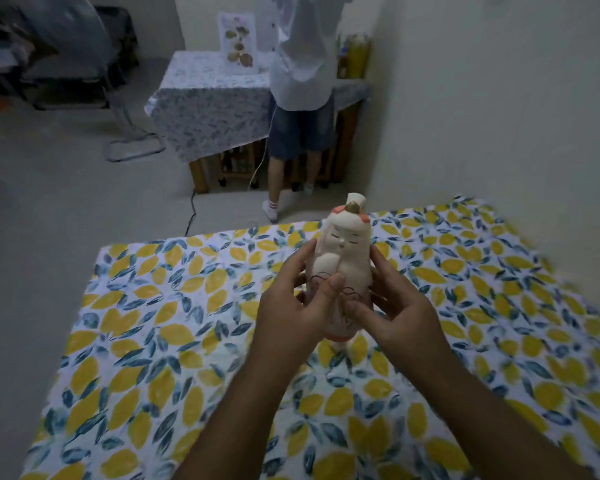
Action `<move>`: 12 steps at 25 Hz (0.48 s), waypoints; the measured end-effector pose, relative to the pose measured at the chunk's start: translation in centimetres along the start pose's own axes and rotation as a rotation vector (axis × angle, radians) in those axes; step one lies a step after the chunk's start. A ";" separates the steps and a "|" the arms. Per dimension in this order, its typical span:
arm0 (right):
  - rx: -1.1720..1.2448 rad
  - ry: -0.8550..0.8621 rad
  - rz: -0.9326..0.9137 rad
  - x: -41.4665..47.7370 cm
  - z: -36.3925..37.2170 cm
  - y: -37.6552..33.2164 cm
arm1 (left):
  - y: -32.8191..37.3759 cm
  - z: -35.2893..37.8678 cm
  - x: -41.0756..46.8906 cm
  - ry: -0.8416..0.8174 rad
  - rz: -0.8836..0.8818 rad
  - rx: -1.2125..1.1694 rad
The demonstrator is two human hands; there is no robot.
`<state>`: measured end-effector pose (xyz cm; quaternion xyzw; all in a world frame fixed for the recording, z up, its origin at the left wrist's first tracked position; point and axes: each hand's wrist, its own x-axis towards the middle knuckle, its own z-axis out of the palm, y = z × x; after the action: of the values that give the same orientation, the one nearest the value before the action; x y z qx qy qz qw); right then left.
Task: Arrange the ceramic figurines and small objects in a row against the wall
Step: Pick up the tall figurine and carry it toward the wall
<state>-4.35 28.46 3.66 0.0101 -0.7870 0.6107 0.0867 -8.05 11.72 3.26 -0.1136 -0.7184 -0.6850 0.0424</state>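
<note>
Head view centres on a ceramic figurine [343, 251], a pale upright doll shape with closed painted eyes, coral trim at the head and base, and a small white and gold topknot. It is held above the surface [153, 341], clasped between both hands. The left hand [291, 306] wraps its left side with the thumb laid across the front of the body; the right hand [399, 306] presses its right side, fingers curled around the lower front. Whether the base touches the cloth cannot be told, as the hands cover most of it.

Covering the surface is a cloth printed with yellow lemons and blue-green leaves on white, and no other objects lie on the visible part. Its right edge meets a plain pale wall [499, 116]. Beyond the far edge is a light grey floor [49, 202] with a dark cable [191, 213] trailing over it. Farther back, a second table [205, 98] under a speckled blue-white cloth stands against the wall, with another person [302, 81] in a white top and denim shorts at it, back turned. A metal-framed chair [84, 81] sits at the far left.
</note>
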 end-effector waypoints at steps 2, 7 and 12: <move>0.005 0.096 0.025 1.3 -4.8 1.9 | -0.2 5.7 2.5 -0.093 -0.005 -0.015; 0.000 0.309 0.129 6.0 -18.8 9.5 | -3.4 22.7 10.0 -0.201 -0.092 0.004; -0.013 0.528 0.175 12.2 -31.2 18.0 | -8.4 39.8 17.7 -0.355 -0.213 -0.016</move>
<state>-14.71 64.18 -4.34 -0.2181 -0.7388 0.5925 0.2359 -23.33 52.83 -3.35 -0.1565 -0.7170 -0.6606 -0.1584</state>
